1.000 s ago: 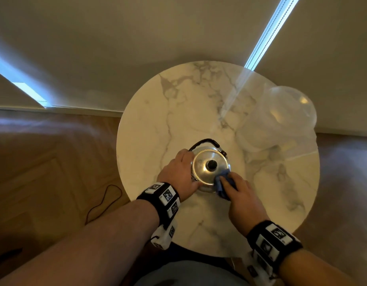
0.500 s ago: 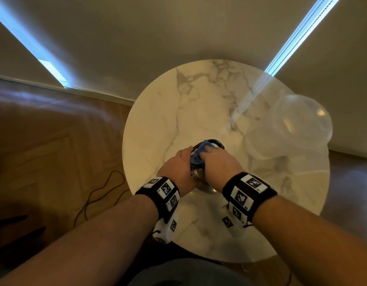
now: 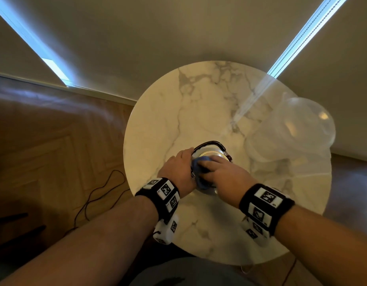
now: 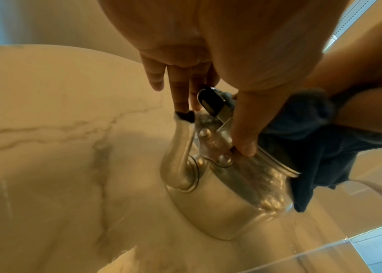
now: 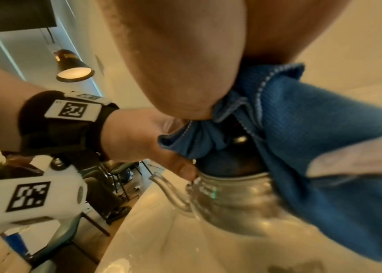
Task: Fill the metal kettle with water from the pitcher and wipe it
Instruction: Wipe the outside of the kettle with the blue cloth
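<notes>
The metal kettle (image 3: pixel 214 154) stands on the round marble table (image 3: pixel 199 104), its black handle (image 3: pixel 209 143) folded toward the far side. My left hand (image 3: pixel 179 166) holds it from the left; in the left wrist view the thumb (image 4: pixel 243 140) presses on the kettle's (image 4: pixel 220 194) shoulder and the fingers (image 4: pixel 182 96) reach past the spout (image 4: pixel 178 147). My right hand (image 3: pixel 217 170) grips a blue cloth (image 3: pixel 196 164) and presses it on the lid and near side. The cloth (image 5: pixel 313 147) drapes down the kettle's (image 5: pixel 232 199) body. The lid is mostly hidden.
A clear plastic pitcher (image 3: pixel 292 131) stands at the table's right edge, just right of the kettle. A dark cable (image 3: pixel 96 195) lies on the wooden floor to the left. The wall runs close behind the table.
My right hand carried the cloth from the kettle's near-right side up over the lid, then back toward the near-left of the top. The left hand stayed on the kettle.
</notes>
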